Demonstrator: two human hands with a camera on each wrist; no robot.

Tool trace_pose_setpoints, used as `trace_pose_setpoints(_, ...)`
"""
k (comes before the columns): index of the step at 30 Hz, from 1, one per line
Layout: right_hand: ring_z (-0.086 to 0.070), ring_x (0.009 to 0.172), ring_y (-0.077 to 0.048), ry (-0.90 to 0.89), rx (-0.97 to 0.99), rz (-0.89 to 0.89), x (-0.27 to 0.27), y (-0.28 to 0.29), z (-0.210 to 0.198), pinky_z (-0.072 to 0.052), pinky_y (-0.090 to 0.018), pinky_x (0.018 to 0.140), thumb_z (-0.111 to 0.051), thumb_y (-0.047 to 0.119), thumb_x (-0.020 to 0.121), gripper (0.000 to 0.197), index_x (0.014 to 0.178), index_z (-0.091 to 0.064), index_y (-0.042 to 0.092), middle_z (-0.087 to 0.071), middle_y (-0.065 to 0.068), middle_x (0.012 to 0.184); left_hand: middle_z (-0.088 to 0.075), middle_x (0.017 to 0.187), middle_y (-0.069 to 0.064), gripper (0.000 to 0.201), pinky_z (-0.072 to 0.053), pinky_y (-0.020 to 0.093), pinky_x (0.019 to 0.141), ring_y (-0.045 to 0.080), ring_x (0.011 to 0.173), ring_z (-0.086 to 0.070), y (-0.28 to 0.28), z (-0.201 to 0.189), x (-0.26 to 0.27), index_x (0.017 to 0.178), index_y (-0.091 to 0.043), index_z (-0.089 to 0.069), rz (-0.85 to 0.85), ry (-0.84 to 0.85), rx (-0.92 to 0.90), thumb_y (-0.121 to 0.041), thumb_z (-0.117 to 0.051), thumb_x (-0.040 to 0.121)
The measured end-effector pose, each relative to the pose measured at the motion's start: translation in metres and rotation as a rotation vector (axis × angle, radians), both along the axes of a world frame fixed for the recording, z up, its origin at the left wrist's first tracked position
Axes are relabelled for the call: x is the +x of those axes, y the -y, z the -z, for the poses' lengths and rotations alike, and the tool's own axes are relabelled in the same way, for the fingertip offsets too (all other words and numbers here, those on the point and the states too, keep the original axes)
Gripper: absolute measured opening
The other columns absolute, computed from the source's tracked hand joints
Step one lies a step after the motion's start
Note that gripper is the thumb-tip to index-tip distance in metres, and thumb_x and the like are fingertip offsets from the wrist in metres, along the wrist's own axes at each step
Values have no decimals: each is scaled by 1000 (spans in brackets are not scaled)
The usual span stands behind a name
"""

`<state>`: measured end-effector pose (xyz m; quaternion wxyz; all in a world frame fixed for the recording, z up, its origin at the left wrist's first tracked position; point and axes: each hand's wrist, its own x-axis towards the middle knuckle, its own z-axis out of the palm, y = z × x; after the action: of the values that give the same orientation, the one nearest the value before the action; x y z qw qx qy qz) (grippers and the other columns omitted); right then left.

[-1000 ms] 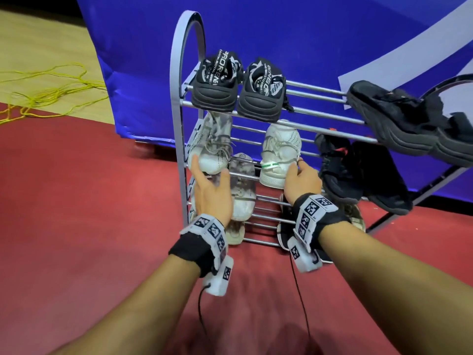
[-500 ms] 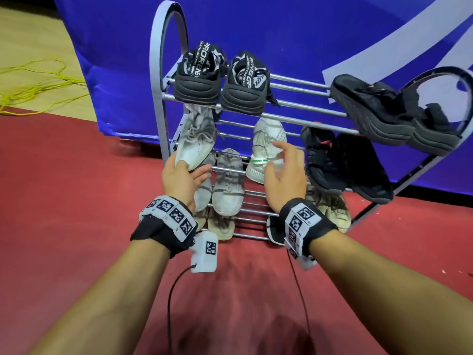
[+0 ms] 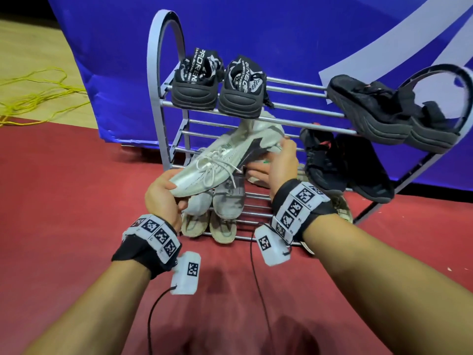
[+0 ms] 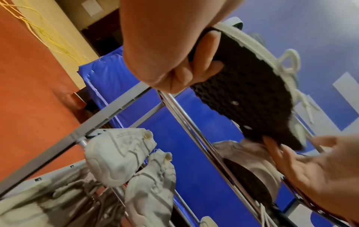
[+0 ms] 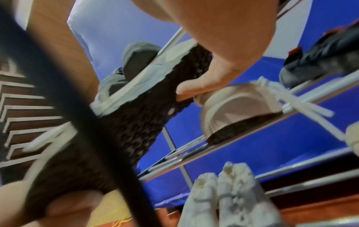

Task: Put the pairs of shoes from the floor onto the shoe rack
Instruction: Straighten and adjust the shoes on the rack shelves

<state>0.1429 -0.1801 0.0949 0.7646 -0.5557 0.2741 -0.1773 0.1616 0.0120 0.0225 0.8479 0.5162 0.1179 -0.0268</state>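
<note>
Both hands hold one pale grey-white knit sneaker [image 3: 225,160], white laces, dark studded sole; left hand [image 3: 163,198] clasps toe, right hand [image 3: 279,165] pinches heel

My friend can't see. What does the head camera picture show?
Two hands hold a white sneaker in front of a metal shoe rack: the left hand grips its toe, the right hand its heel. Black shoes sit on the top shelf.

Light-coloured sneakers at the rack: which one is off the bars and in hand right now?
The pale grey knit lace-up sneaker with the dark sole: left hand grips its toe, right hand its heel. The other pale sneakers sit on the grey metal shoe rack.
</note>
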Motion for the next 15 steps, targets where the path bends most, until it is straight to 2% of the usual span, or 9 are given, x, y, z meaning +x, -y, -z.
trace_pose_setpoints(2,-69,81,-28,-21,-104,103,0,11,2,-59,-37,67,-39,51,89,39,107,-62,25,-66,-11,109,-61,72,15,37,-21,13,32,15,34,-30,-7,2,4,81,-6,-65,23,3,41,-18,-39,57)
trace_pose_setpoints(3,-66,87,-29,-58,-192,107,-1,15,2,-56,-41,78,-40,58,81,37,90,-64,32,-65,-9,106,-60,76,18,37,-22,14,32,16,35,-31,-10,3,5,80,-6,-66,37,8,71,-18,-39,57)
trace_pose_setpoints(4,-64,91,-31,-86,-277,84,-1,20,5,-53,-42,82,-39,62,75,34,78,-62,37,-63,-8,102,-60,77,19,36,-23,15,32,17,36,-32,-11,2,7,78,-8,-68,52,19,98,-18,-39,58)
trace_pose_setpoints(5,-64,92,-33,-122,-345,63,-3,22,5,-54,-43,80,-39,62,74,34,73,-61,37,-64,-8,99,-60,78,18,35,-24,15,32,18,40,-35,-10,2,8,76,-11,-70,64,28,119,-19,-39,60)
trace_pose_setpoints(6,-65,89,-33,-140,-340,60,-5,24,4,-54,-40,72,-40,59,76,35,71,-63,34,-66,-8,94,-61,80,17,35,-26,15,32,19,44,-39,-8,0,8,76,-14,-71,71,34,132,-20,-40,62)
trace_pose_setpoints(8,-65,72,-28,-137,-275,91,-9,30,1,-48,-30,53,-44,50,82,36,67,-66,26,-68,-7,79,-64,87,15,36,-31,17,33,20,52,-48,-2,-1,9,86,-18,-73,73,53,168,-24,-41,70)
trace_pose_setpoints(9,-63,66,-26,-134,-263,98,-10,34,1,-46,-30,51,-45,47,83,36,65,-65,23,-67,-6,75,-64,91,14,36,-34,18,35,20,55,-52,3,-3,9,93,-20,-72,77,68,185,-26,-42,73)
trace_pose_setpoints(12,-62,71,-26,-154,-273,128,-11,42,1,-55,-41,62,-43,45,91,34,71,-58,22,-64,-7,81,-64,97,10,38,-41,22,41,22,58,-61,13,-8,9,121,-20,-59,116,66,124,-25,-48,85)
trace_pose_setpoints(15,-67,80,-25,-36,-127,220,-17,45,6,-59,-34,60,-55,36,92,29,81,-65,12,-62,-12,87,-72,101,6,49,-51,28,52,28,76,-73,22,-15,9,140,-21,-43,176,52,26,-25,-51,92)
